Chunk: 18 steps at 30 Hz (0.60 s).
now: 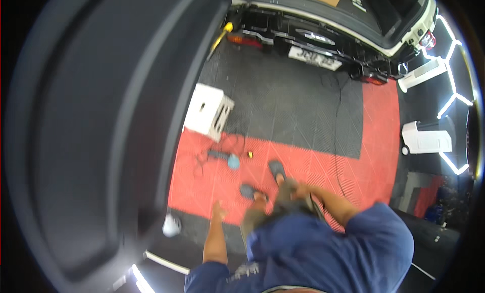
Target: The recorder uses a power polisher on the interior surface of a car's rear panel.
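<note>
The left hand [219, 211] is released; the right hand's [302, 190] grip, by the trousers [284, 196], cannot be told. The power tool [220, 155], on the floor [303, 154], could be dragged if the looped cord [244, 140] were stepped into.

One left hand [219, 211] and one right hand [301, 190] show, plus two dark grey clogs [276, 167], one white step stool [206, 112], one corded polisher [233, 161], one car [283, 29], one rear licence plate [315, 58] and one white wheeled box [429, 141].
</note>
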### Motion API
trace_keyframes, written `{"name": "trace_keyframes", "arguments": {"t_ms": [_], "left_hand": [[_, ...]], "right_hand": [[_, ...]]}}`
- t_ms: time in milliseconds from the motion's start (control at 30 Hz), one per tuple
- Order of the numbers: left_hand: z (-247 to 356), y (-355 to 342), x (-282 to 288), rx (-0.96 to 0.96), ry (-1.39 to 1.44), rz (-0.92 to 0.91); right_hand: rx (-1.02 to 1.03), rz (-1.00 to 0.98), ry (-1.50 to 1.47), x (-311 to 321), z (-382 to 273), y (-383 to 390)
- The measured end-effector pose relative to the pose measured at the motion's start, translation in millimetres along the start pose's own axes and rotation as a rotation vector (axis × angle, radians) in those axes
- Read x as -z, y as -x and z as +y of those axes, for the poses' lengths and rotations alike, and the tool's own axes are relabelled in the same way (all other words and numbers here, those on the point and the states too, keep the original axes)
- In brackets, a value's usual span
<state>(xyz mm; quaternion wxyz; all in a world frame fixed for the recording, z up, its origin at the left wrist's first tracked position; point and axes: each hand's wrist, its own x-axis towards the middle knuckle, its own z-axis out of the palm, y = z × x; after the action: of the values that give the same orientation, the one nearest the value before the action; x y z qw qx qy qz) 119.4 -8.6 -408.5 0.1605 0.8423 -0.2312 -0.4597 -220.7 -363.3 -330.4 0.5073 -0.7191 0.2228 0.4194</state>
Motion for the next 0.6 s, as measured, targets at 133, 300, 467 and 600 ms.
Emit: {"name": "trace_keyframes", "arguments": {"t_ms": [133, 300, 467, 600], "left_hand": [[47, -148, -20, -0.014, -0.465, -0.092], [-7, -358, -61, -0.345, -1.366, 0.267], [-38, -454, -73, -0.594, -1.169, 0.270], [14, -473, -117, -0.496, -0.980, 0.045]], "right_hand": [[-0.271, 0.300, 0.170, -59, -14, 5], [-0.228, 0.687, 0.174, -31, -4, -11], [-0.190, 0.816, 0.258, -9, 29, -43], [-0.197, 0.949, 0.331, -2, 45, -54]]}}
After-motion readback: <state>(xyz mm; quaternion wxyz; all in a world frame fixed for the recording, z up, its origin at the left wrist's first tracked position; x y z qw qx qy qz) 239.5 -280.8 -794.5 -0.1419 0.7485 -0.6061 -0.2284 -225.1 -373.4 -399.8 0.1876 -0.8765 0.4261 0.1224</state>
